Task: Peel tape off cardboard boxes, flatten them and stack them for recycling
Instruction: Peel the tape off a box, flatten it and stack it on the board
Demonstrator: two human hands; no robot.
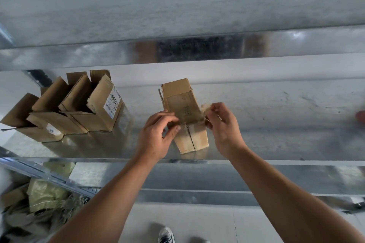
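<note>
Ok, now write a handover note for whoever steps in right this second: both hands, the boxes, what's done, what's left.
Left hand grips the small box by its left edge, steadying it on the metal shelf.
Right hand pinches a crumpled piece of tape at the box's right edge.
A row of open boxes stands unflattened at the shelf's left.
Done: tape partly peeled from this box.
Left: finish peeling, flatten it, do the row, stack all. No flat stack in view.

Handwriting on the white label (113, 102) and print on the middle box (183, 102) are both illegible.
</note>
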